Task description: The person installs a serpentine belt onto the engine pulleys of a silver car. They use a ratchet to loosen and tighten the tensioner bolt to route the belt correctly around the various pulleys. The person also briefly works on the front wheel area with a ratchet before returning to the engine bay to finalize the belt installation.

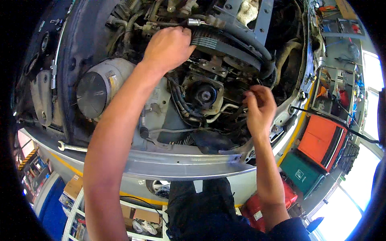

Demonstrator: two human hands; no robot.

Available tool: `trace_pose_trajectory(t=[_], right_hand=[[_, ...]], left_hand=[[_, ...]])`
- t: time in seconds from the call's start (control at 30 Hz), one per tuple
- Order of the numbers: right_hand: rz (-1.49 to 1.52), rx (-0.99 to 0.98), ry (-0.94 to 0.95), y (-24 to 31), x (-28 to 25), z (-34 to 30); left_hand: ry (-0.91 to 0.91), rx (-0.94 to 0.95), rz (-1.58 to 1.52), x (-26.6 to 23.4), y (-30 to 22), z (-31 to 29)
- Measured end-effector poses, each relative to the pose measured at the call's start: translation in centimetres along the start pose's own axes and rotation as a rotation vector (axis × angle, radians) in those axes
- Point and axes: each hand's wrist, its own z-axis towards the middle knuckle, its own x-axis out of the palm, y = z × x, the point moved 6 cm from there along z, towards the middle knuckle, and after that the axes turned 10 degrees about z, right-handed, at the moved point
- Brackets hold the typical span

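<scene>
Your left hand (168, 47) grips the ribbed belt (225, 47); your right hand (260, 107), fingers half-curled, hovers beside the engine mount (205, 95), holding nothing visible.

Black ribbed belt (225, 46), looped over engine top, stretched diagonally, left end gripped

Across the lower middle of the frame, the silver front crossmember (181, 162) of the open engine bay (209, 92) served as your ledge. At the lower left of the frame, a combination wrench (71, 147) lay on the bay's edge just above it. Down at the right, a red toolbox (321, 140) and a green box (300, 172) sat on the floor (249, 184).
</scene>
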Motion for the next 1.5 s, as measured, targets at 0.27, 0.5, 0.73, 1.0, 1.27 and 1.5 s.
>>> trace_pose_trajectory(t=[0.27, 0.5, 0.73, 1.0, 1.27, 1.5], right_hand=[[-0.28, -0.022, 0.029, -6.4, 0.3, 6.3], [-0.026, 0.065, -0.066, -10.6, 2.2, 7.8], [0.29, 0.362, 0.166, -16.9, 6.2, 8.2], [0.382, 0.449, 0.105, -18.3, 7.1, 8.6], [0.31, 0.248, -0.018, -15.6, 5.5, 8.7], [0.14, 0.153, -0.1, -15.6, 5.8, 9.2]], left_hand=[[-0.009, -0.018, 0.011, 0.1, 0.4, -0.6], [-0.037, -0.012, 0.005, 0.2, 0.3, -0.4], [-0.09, 0.049, 0.104, 0.6, 0.3, -0.4], [-0.062, 0.008, 0.07, 0.0, 0.6, -0.5], [-0.04, -0.011, 0.02, -1.1, -0.5, -0.7], [-0.117, 0.02, 0.019, -0.1, 0.1, -0.8]])
